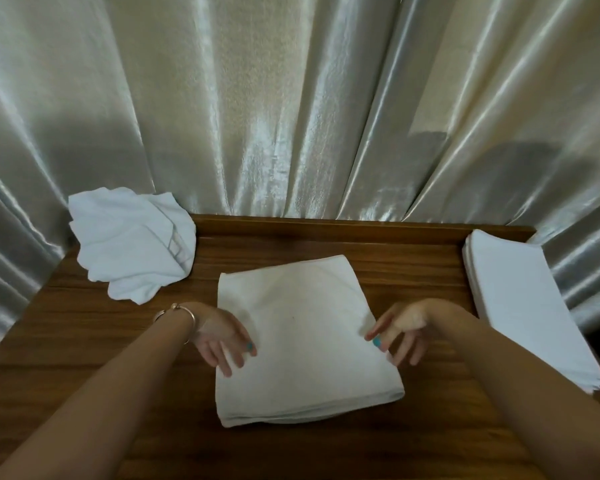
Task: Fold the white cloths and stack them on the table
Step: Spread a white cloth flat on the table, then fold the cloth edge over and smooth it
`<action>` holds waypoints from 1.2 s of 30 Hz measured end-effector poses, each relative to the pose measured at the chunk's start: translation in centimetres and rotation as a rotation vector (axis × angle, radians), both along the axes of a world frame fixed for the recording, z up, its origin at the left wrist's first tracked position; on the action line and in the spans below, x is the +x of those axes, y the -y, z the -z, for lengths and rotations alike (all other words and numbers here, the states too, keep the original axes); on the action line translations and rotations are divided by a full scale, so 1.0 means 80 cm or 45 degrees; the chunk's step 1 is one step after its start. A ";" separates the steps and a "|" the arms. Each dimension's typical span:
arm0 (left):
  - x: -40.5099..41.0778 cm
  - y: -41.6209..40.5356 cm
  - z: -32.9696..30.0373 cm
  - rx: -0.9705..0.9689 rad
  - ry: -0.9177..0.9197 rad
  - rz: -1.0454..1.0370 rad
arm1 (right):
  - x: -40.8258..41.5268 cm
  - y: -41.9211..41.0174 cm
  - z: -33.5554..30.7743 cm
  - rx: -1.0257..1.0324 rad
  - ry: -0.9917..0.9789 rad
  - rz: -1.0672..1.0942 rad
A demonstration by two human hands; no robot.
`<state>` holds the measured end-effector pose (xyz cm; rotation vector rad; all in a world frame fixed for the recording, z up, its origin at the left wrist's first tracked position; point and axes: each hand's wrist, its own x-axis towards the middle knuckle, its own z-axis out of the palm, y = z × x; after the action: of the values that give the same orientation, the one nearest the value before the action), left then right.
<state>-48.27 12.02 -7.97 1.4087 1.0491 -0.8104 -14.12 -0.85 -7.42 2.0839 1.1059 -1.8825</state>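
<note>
Folded white cloth point(302, 337) on table point(84, 327), between both hands' fingers point(222, 355).

Background: a shiny silver-cream curtain point(291, 109) hangs in vertical folds directly behind the far edge of the furniture.

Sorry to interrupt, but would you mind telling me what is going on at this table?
A person is folding white cloths on a wooden table. A folded cloth lies in the middle, with the left hand at its left edge and the right hand at its right edge, fingers relaxed and gripping nothing. A crumpled pile of cloths waits at the far left, and a neat stack of folded cloths sits on the right.
</note>
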 end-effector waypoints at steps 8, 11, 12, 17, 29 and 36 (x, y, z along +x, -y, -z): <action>0.070 -0.067 0.049 0.896 0.353 -0.295 | -0.025 -0.083 0.048 0.558 0.525 0.256; 0.096 -0.086 0.076 1.350 0.420 -0.250 | -0.024 -0.095 0.080 0.758 0.761 0.308; 0.105 -0.087 0.082 1.409 0.482 -0.236 | -0.026 -0.096 0.090 0.846 0.837 0.305; 0.153 -0.059 0.117 1.349 0.650 -0.092 | -0.052 -0.100 0.134 1.184 0.961 -0.105; 0.149 0.005 0.166 1.392 0.221 0.331 | -0.057 -0.054 0.184 1.071 1.141 -0.319; 0.108 -0.053 0.146 1.649 0.331 -0.179 | -0.048 -0.092 0.164 1.248 1.033 0.071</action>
<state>-39.67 16.30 -19.66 2.3546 1.5103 0.3027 -17.99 6.49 -20.57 2.8683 1.8628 -0.2554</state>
